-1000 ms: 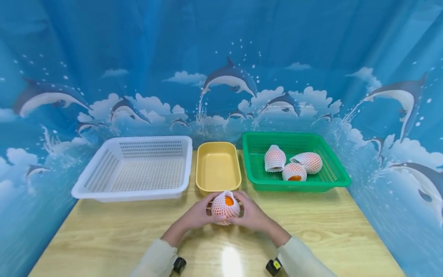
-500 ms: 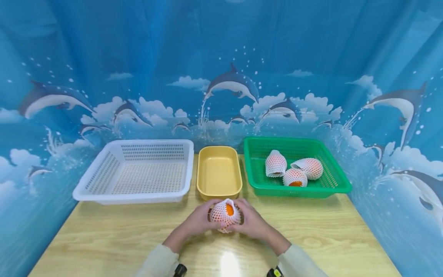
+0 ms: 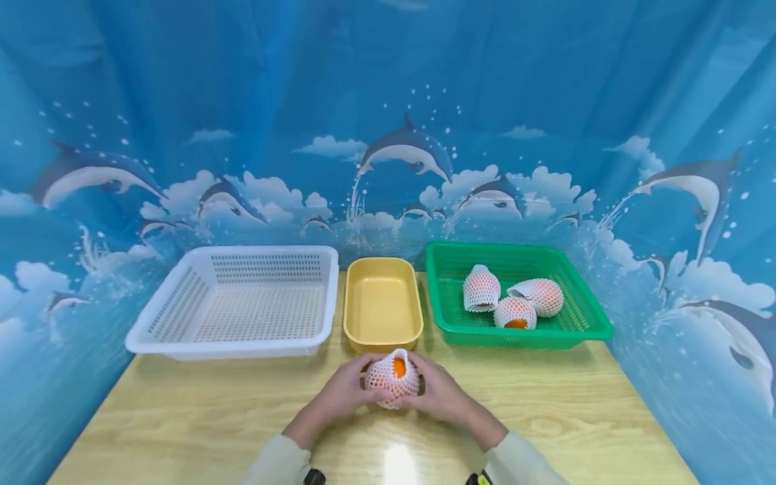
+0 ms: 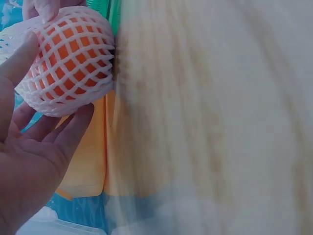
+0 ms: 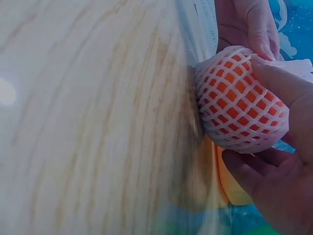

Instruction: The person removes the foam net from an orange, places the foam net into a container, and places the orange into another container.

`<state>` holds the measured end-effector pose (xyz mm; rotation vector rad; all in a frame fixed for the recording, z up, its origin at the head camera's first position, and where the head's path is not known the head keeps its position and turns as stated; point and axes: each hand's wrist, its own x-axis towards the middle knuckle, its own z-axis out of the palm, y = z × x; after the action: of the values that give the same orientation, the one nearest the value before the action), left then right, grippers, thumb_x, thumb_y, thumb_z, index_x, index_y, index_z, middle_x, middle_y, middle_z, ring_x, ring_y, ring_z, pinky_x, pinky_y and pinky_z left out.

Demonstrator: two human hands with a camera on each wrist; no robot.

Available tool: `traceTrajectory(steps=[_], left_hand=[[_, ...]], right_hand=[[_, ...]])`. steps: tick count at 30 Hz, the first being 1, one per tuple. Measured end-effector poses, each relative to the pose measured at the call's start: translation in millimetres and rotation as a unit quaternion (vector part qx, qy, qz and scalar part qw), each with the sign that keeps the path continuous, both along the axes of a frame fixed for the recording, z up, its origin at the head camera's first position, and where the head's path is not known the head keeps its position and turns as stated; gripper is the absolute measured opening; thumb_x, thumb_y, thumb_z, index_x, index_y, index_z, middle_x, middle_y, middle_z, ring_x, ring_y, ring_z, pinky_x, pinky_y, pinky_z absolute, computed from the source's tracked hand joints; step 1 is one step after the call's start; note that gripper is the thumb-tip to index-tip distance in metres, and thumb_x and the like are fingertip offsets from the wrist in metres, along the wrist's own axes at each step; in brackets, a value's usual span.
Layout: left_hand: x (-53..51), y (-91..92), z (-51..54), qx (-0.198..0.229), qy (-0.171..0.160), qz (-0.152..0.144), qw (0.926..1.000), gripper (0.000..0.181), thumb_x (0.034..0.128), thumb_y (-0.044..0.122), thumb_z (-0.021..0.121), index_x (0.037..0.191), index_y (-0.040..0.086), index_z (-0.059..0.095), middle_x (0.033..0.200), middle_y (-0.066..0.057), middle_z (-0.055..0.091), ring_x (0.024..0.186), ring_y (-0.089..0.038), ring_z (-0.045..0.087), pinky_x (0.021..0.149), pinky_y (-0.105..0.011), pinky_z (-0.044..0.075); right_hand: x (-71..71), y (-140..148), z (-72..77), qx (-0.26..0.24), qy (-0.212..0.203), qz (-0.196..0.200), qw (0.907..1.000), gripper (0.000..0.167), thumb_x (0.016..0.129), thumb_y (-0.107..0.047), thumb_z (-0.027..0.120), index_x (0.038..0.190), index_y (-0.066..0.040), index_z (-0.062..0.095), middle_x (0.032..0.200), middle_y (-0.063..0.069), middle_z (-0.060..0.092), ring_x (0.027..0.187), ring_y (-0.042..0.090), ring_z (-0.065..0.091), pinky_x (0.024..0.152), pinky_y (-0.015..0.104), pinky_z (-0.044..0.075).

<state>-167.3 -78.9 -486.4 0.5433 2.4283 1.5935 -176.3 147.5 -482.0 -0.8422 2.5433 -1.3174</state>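
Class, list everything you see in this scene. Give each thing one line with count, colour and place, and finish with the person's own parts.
Table: one, pale wood, across the foreground
Dolphin backdrop: one, mostly blue and white, behind and beside the table
Left basket: one, white, back left of the table
Right basket: one, green, back right of the table
Tray: one, yellow, between the baskets
Netted fruits: three, orange in white netting, in the right basket
Held netted fruit: one, orange in white netting, between the hands
Wristbands: two, black, one at each sleeve
Sleeves: two, pale, bottom centre
Left hand: one, fruit's left side
Right hand: one, fruit's right side
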Motion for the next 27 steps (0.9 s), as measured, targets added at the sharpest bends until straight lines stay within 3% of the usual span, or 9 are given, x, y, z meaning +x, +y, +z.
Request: traceTrajectory(steps=[4,8,14,19,27], left_hand=[[-0.5,-1.0,3.8,-0.008,-0.007,-0.004,0.9999,0.063,0.0786,0.03,0.079,0.132,0.007,0.054,0.126,-0.011,0.061,0.114,-0.026,0.06,0.094,-0.035,0.052],[1.4,-2.9,9.0,-0.04,0.011,0.001,0.9991,0.062,0.0799,0.029,0.078,0.132,0.004,0.055,0.127,-0.014,0.061,0.111,-0.027,0.061,0.094,-0.038,0.053],[3.2,-1.8,9.1,-0.052,0.036,-0.008,0.998,0.059,0.0819,0.023,0.077,0.132,0.001,0.055,0.133,-0.018,0.056,0.115,-0.033,0.059,0.094,-0.041,0.053],[2.5,-1.8,10.8,-0.083,0.042,-0.012,0.9956,0.066,0.0815,0.03,0.077,0.137,0.005,0.051,0.129,-0.015,0.06,0.115,-0.031,0.059,0.096,-0.045,0.051],[3.9,1.5,15.7,-0.081,0.038,-0.006,0.996,0.066,0.0844,0.033,0.075,0.14,0.009,0.048,0.128,-0.013,0.061,0.112,-0.029,0.06,0.094,-0.046,0.051]], right_hand=[[0.7,-0.7,1.0,-0.002,-0.019,-0.002,0.9998,0.086,0.077,-0.04,0.08,0.146,-0.008,0.039,0.141,0.011,0.049,0.121,0.024,0.054,0.1,0.041,0.047],[0.8,-2.4,0.4,0.001,-0.021,-0.001,0.9998,0.085,0.078,-0.041,0.079,0.145,-0.008,0.04,0.138,0.011,0.051,0.12,0.024,0.054,0.1,0.042,0.047],[-0.4,-2.8,0.8,-0.002,-0.013,0.008,0.9999,0.075,0.08,-0.036,0.079,0.142,-0.009,0.046,0.127,0.007,0.06,0.109,0.021,0.059,0.094,0.038,0.052],[-0.1,-2.5,4.4,0.009,-0.016,0.008,0.9998,0.074,0.079,-0.038,0.079,0.14,-0.011,0.048,0.129,0.005,0.06,0.111,0.019,0.059,0.095,0.036,0.051],[-1.2,-2.8,9.4,0.017,-0.007,0.012,0.9998,0.073,0.079,-0.036,0.078,0.141,-0.01,0.05,0.135,0.006,0.058,0.118,0.022,0.057,0.1,0.038,0.048]])
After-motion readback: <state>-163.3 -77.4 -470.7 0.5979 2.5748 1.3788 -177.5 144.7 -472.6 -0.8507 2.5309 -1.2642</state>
